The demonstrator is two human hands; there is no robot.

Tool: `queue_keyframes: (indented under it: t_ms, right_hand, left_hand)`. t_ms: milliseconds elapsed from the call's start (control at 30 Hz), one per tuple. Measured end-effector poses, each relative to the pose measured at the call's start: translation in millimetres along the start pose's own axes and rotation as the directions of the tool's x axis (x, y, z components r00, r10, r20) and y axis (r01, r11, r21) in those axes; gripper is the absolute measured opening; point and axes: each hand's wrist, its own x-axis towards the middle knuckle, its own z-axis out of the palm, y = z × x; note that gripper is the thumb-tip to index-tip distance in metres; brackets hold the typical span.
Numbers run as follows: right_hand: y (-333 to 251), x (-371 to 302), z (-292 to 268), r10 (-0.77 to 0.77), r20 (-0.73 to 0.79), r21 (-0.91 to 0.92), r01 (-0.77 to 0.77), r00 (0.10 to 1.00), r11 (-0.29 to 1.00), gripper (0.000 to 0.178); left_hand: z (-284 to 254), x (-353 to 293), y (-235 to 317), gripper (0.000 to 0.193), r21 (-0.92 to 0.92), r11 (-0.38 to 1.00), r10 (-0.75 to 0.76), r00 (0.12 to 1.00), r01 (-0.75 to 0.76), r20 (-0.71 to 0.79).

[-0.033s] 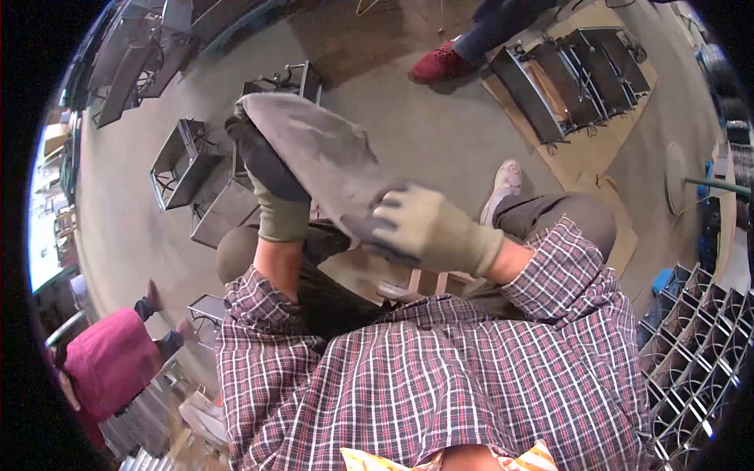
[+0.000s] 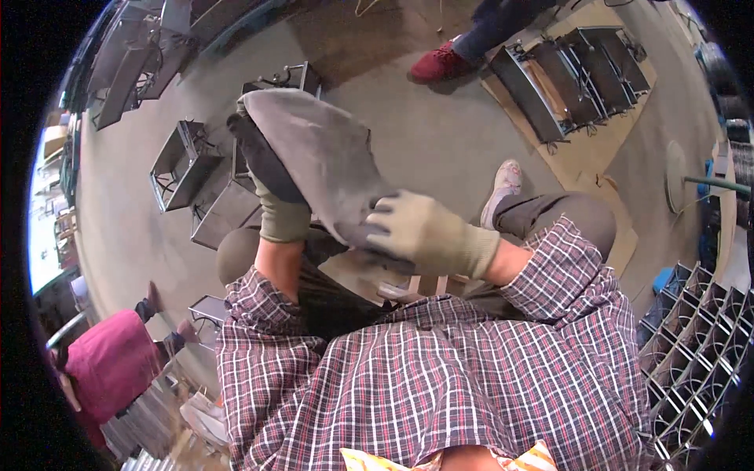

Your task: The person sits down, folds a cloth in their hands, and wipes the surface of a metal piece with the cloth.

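1. Left hand, in a glove with a dark palm, closed around the left edge of the grey sheet; fingers wrapped behind the sheet, thumb side toward the body.
2. Right hand, in a pale knitted glove, clamped on the lower right corner of the same sheet, fingers folded over the near edge.
3. Grey sheet held up in the air in front of the chest, above the knees, tilted with the far end higher and pointing away toward the floor. Not resting on anything visible.
4. Probably held with one hand on each side because the sheet is wide and flat: two grips well apart to stop turning or bending. Gloves likely for protection from sharp edges.
5. On the concrete floor behind the sheet, several open metal boxes, set close together, just beyond the left hand.
6. Farther away, at the upper right, more metal frames lying on flat cardboard, well apart from the hands.
7. Own pale shoe on the floor to the right of the sheet.
8. Another person's red shoe at the top; a second person in a pink top at the lower left, both well apart.
9. Compared with the earlier picture: no visible difference. Same grip of both hands, same tilt of the sheet, same places for boxes and people.
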Motion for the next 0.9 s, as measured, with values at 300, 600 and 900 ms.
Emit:
queue_keyframes:
  t_ms: [300, 600, 900]
  right_hand:
    - [38.3, -23.5, -1.2, 0.523, -0.276, 0.325, -0.434, 0.807, 0.840, 0.066]
    - [61.5, -38.9, 6.1, 0.400, -0.321, -0.180, -0.469, 0.859, 0.864, 0.071]
    - [57.4, -71.1, -15.2, 0.669, 0.263, 0.734, -0.595, 0.695, 0.329, 0.036]
  left_hand:
    - [27.7, 4.5, -0.4, 0.048, 0.155, 0.980, -0.154, 0.964, 0.122, 0.215]
    - [49.5, -14.7, -5.4, 0.046, -0.310, 0.803, -0.431, 0.855, 0.509, 0.288]
    - [-7.6, 16.4, 7.0, 0.036, 0.997, -0.041, -0.007, 0.998, 0.063, -0.063]
